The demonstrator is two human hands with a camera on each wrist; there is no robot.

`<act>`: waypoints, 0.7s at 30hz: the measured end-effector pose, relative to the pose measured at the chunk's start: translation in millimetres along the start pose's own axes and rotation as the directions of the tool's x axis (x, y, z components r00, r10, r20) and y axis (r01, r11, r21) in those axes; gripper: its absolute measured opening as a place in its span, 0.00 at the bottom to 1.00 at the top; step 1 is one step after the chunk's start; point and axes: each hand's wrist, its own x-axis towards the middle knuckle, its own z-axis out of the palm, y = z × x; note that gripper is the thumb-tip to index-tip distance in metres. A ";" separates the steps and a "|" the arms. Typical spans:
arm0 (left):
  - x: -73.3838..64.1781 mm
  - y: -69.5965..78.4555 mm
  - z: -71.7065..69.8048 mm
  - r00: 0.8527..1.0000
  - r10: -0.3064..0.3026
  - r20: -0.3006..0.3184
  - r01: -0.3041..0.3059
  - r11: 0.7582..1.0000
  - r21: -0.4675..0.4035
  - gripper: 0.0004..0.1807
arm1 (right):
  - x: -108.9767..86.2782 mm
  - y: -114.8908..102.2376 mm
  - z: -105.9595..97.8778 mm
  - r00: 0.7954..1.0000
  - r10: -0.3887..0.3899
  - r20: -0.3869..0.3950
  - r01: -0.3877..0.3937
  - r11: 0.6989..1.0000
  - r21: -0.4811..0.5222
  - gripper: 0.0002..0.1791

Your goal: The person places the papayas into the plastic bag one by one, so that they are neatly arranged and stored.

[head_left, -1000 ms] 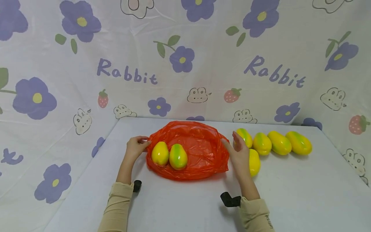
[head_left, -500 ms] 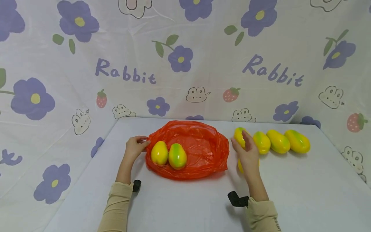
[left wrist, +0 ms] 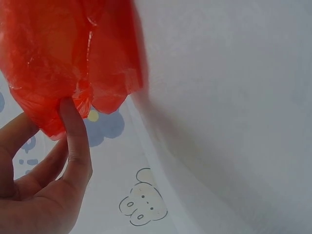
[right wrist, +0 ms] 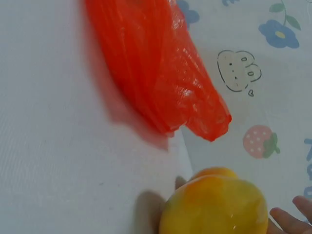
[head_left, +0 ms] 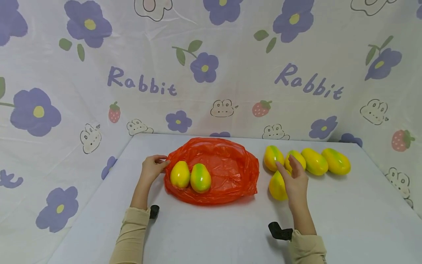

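A red plastic bag point(head_left: 227, 176) lies spread on the table with its mouth facing up. Inside its left part sit two glossy, mango-like fruits, one plain yellow point(head_left: 180, 175) and one streaked green point(head_left: 200, 178). My left hand point(head_left: 152, 169) pinches the bag's left edge; in the left wrist view its fingers point(left wrist: 74, 129) meet the crumpled rim. To the right of the bag, my right hand point(head_left: 298, 187) holds nothing, thumb and fingers apart, beside the nearest yellow fruit point(head_left: 277, 187). That fruit's rounded end point(right wrist: 214, 207) fills the bottom of the right wrist view, partly hidden by the hand in the head view.
Behind the right hand, several more yellow fruits form a row, among them a green-striped one point(head_left: 273, 158) at its left and another point(head_left: 336, 161) at its right end. The white table point(head_left: 211, 234) ends at a printed cloth backdrop point(head_left: 197, 99).
My right hand has left the bag's right edge and moved right to the nearest fruit, with its fingers apart. The left hand keeps its pinch on the bag, which stays in place.
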 end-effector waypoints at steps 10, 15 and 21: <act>-0.8 0.0 0.2 1.000 0.011 0.000 -0.011 1.000 -0.004 0.22 | 3.7 18.7 -7.8 1.000 0.003 -0.023 -0.004 0.999 -0.031 0.42; -0.9 -0.4 0.6 1.000 0.012 -0.002 -0.012 1.000 0.000 0.22 | 3.1 24.6 -9.8 1.000 0.009 -0.021 -0.010 0.999 -0.049 0.43; 0.8 -2.4 1.6 0.999 0.033 -0.010 -0.033 0.999 -0.005 0.21 | 4.1 31.2 -10.9 1.000 0.030 0.001 -0.030 0.999 -0.032 0.42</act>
